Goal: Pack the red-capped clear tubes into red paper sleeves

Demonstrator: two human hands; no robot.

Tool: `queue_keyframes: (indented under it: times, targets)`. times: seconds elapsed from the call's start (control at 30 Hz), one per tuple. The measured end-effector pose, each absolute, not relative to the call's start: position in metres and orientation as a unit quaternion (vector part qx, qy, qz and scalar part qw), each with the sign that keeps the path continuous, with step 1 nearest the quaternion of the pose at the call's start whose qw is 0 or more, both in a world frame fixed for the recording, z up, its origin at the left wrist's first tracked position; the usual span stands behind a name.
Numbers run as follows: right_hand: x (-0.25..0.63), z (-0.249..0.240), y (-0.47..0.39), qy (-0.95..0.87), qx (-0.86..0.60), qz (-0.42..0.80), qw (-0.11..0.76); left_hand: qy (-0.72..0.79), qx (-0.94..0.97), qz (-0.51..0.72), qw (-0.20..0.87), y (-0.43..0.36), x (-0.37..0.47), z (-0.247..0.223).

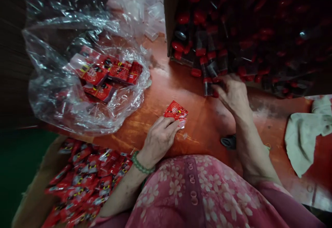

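Observation:
My left hand (161, 136) pinches the lower edge of a small flat red printed packet (174, 108) just above the orange-brown tabletop (160, 96). The packet has a clear, shiny end at its lower right. Over on the right, my right hand (232, 93) reaches to the front edge of a heap of small dark bottles with red caps (207, 67). Its thumb points left, close to the nearest bottles. Those fingertips are blurred and partly hidden among the bottles, so any grip there is unclear.
A clear plastic bag (124, 110) at left holds several red packs (94, 76). Below it, a cardboard box (38, 183) is filled with red packets (88, 172). A dark box wall (169, 13) borders the bottles. A pale cloth (301, 141) and a small dark object (228, 141) lie at right.

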State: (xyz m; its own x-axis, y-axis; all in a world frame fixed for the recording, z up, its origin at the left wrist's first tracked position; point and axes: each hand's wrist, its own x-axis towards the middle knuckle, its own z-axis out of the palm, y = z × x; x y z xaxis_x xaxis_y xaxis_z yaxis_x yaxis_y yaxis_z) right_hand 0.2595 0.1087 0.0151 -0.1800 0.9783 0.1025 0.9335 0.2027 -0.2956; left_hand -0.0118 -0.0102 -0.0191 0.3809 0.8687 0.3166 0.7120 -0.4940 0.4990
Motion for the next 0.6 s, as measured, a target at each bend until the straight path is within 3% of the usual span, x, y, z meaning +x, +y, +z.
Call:
queue_keyframes:
  times: [0.13,0.3,0.47,0.53,0.6]
  targets:
    - [0.253,0.006,0.142,-0.728,-0.681,0.046,0.057,0.482,0.817,0.265,0.173,-0.006,-0.013,-0.015]
    - [0.242,0.002,0.148,-0.745,-0.654,0.063,0.117,0.485,0.812,0.257,0.198,0.000,-0.014,-0.011]
    - [0.239,0.022,0.130,-0.760,-0.647,0.045,-0.029,0.520,0.752,0.336,0.227,0.004,-0.015,-0.012]
    - [0.244,0.030,0.119,-0.766,-0.639,0.065,0.036,0.530,0.712,0.389,0.247,0.003,-0.016,-0.012]
    - [0.250,0.036,0.103,-0.754,-0.616,0.118,0.192,0.533,0.676,0.427,0.276,0.001,-0.017,-0.009]
